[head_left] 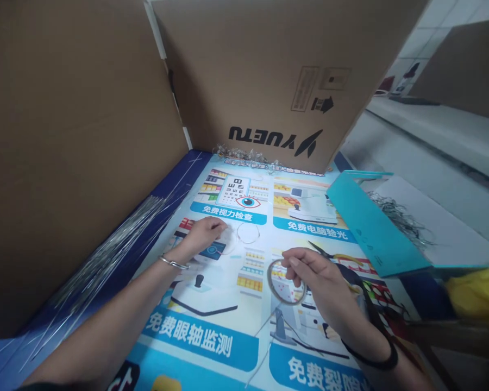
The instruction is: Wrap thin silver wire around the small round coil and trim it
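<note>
My right hand [324, 288] is closed, pinching a ring of clear tape or wire [284, 282] above a printed poster [212, 336] that covers the table. My left hand [204, 232], with a metal bangle on its wrist, reaches forward and its closed fingers touch a thin wire loop [227, 244] lying on the poster. A second thin loop [248, 233] lies just to the right of it. Pliers with yellow-red handles [338, 256] lie behind my right hand.
Tall cardboard walls stand at the left [73, 141] and back [269, 70]. A bundle of long silver wires [106, 260] lies along the left wall. A teal box lid [370, 228] with tangled wire scraps [399, 217] sits at the right. Something yellow [478, 290] is at the right edge.
</note>
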{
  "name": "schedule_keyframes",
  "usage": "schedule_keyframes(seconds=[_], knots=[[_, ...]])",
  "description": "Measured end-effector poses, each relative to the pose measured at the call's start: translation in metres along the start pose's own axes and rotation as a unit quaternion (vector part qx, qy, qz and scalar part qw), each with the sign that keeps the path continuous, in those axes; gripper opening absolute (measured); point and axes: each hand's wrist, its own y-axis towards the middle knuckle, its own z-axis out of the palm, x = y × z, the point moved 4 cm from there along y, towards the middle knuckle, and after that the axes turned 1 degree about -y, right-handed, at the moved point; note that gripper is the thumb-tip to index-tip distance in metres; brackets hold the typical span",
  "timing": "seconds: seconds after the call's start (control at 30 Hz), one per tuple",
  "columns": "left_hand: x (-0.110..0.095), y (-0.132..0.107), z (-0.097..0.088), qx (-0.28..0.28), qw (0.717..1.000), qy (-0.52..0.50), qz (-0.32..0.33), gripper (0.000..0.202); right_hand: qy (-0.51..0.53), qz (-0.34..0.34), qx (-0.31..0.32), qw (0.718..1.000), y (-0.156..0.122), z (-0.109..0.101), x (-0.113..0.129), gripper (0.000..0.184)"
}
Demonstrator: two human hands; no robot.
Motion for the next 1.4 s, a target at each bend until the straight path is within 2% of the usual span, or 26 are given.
schedule_keyframes(seconds=[0.1,0.13,0.2,0.3,0.37,0.47,0.7,0.87,1.1,1.4], knots=[[0.001,0.002,-0.007,-0.004,0.999,0.023,0.043,0.008,-0.011,0.004,-0.002,1.000,0.000,-0.002,-0.005,0.026],[-0.001,0.001,-0.010,0.008,0.997,0.044,0.065,0.014,-0.011,0.004,-0.002,1.000,0.001,-0.002,-0.006,0.026],[-0.005,-0.002,-0.012,0.070,0.985,0.113,0.112,0.034,-0.007,0.005,0.003,1.000,0.001,-0.002,-0.009,0.026],[-0.007,-0.011,-0.009,0.180,0.942,0.238,0.151,0.069,-0.009,0.006,0.017,1.000,0.002,-0.001,-0.010,0.028],[-0.007,-0.015,-0.007,0.203,0.918,0.304,0.156,0.079,-0.016,0.009,0.030,0.999,0.001,0.001,-0.008,0.029],[-0.007,-0.018,-0.001,0.193,0.900,0.353,0.169,0.075,-0.034,0.017,0.043,0.998,-0.002,0.003,-0.004,0.029],[-0.005,-0.021,0.004,0.157,0.891,0.373,0.205,0.065,-0.076,0.004,0.067,0.995,-0.008,0.009,0.002,0.025],[-0.008,-0.026,0.007,0.165,0.876,0.395,0.224,0.054,-0.100,-0.015,0.078,0.992,-0.011,0.010,0.007,0.026],[-0.008,-0.026,0.009,0.152,0.868,0.427,0.200,0.050,-0.142,-0.021,0.083,0.986,-0.028,0.007,0.011,0.025],[-0.008,-0.024,0.011,0.116,0.874,0.429,0.197,0.041,-0.206,-0.051,0.027,0.977,-0.054,-0.008,0.010,0.031]])
